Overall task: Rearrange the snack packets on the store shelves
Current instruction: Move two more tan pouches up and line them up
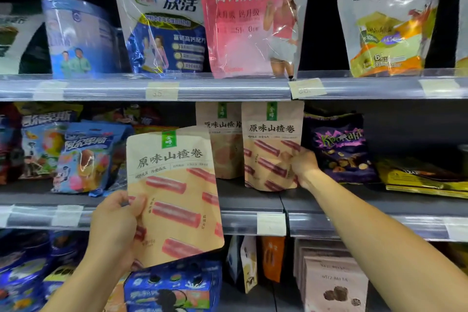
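A beige hawthorn-roll packet (174,192) with red roll pictures is held in front of the middle shelf (243,195); my left hand (114,225) grips its lower left edge. A second, identical packet (271,144) stands upright on the middle shelf. My right hand (302,164) pinches its right edge. Behind and left of it stands a similar beige hawthorn-slice packet (222,139), partly hidden.
A purple candy bag (339,147) and yellow-black packets (425,177) lie right of my right hand. Blue candy bags (86,157) crowd the shelf's left. Milk-powder bags (248,15) fill the top shelf. Boxes and blue cookie packs (172,286) sit below.
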Demonstrator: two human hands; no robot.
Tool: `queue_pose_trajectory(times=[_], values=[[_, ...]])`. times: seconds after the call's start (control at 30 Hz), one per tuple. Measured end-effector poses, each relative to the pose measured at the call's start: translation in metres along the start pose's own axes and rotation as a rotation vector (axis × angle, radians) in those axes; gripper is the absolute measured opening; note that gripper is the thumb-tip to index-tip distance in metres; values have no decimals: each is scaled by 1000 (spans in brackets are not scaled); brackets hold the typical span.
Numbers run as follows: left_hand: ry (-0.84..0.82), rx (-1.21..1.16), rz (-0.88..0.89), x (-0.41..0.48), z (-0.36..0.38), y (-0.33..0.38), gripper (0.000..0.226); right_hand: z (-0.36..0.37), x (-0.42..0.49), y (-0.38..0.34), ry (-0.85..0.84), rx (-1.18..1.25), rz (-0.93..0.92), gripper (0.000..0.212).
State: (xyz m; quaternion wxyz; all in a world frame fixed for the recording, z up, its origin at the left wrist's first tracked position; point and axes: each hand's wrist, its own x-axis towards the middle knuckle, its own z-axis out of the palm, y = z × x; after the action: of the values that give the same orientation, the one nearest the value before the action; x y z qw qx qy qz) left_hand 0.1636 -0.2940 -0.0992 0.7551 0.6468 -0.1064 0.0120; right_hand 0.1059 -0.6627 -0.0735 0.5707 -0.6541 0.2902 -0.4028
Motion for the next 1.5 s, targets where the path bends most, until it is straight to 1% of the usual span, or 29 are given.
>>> queue_pose_trajectory(times=[0.1,0.2,0.33,0.4,0.53,0.63,0.7,0.8,0.93,1.1,1.3,1.43,1.5], values=[[-42,-3,-27,4,12,-4,28,1,-2,3,26,12,-12,44],[-95,-13,-35,4,27,-4,30,-7,-8,3,82,-139,-28,44],[-159,-25,-31,5,48,1,31,-36,-25,0,153,-322,-65,55],[-208,-55,-51,3,62,3,31,-56,-42,0,130,-504,-129,53],[-328,-86,-96,3,99,7,35,-84,-81,14,59,-973,-307,44],[-384,-74,-102,5,125,10,31,-94,-105,40,59,-1209,-437,53],[-394,-72,-96,5,139,12,28,-99,-112,58,83,-1309,-509,59],[-374,-16,-36,12,154,12,23,-99,-113,73,154,-1291,-592,55],[-374,-56,8,24,174,6,22,-95,-112,76,233,-1268,-620,50],[-331,-170,-35,33,200,1,28,-93,-114,76,247,-1278,-613,52],[-337,-60,19,36,223,-6,12,-93,-116,75,258,-1275,-604,53],[-324,-15,59,42,228,-16,21,-93,-113,77,264,-1267,-615,50],[-326,-32,72,42,228,-20,22,-93,-113,78,272,-1263,-621,50]])
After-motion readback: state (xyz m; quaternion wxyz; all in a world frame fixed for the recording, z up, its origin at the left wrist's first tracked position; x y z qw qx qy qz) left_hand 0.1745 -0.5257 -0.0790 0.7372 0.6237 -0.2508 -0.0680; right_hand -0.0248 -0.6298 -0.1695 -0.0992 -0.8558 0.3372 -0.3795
